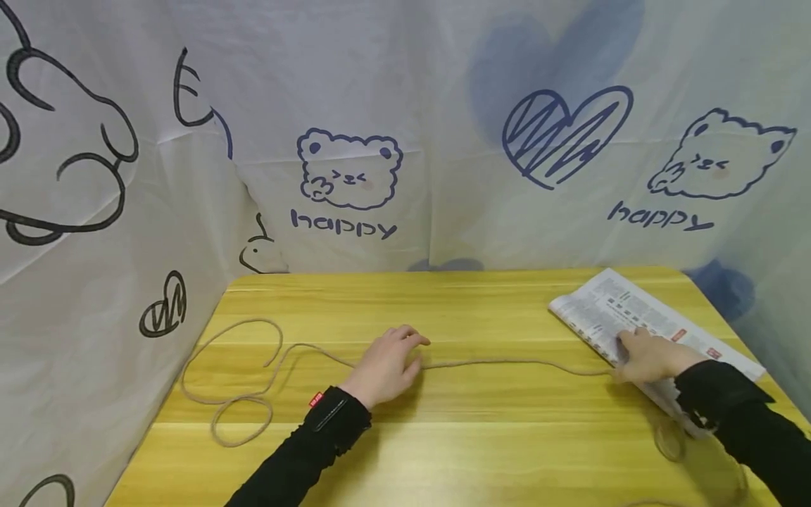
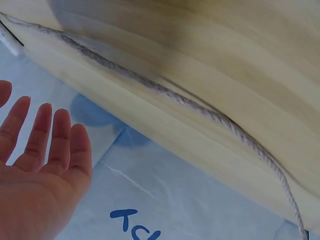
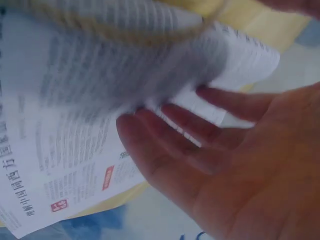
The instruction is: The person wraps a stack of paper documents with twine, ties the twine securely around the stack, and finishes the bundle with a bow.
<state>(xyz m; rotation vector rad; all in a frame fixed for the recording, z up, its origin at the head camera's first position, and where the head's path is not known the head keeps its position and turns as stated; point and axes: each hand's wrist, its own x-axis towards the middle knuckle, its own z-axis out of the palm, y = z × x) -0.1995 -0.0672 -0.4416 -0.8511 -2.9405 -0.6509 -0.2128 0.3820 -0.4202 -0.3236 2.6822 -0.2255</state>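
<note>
A long beige rope [image 1: 494, 361] runs across the table, its left end lying in loose loops. My left hand [image 1: 388, 362] is over the middle of the rope, fingers spread and holding nothing. In the left wrist view, the rope [image 2: 172, 95] passes beyond that hand [image 2: 47, 170]. At the right lies a folded newspaper [image 1: 608, 306], with my right hand [image 1: 652, 355] over its near side. The right wrist view shows the right hand's fingers extended at the newspaper [image 3: 90, 145], thumb apart. A blurred stretch of rope [image 3: 130, 36] crosses in front of the printed sheet there.
The wooden table [image 1: 481, 451] ends at a white cloth [image 1: 443, 70] with blue drawings, hung behind it and along the sides. More rope [image 1: 669, 440] curls below the newspaper, near my right sleeve [image 1: 747, 422].
</note>
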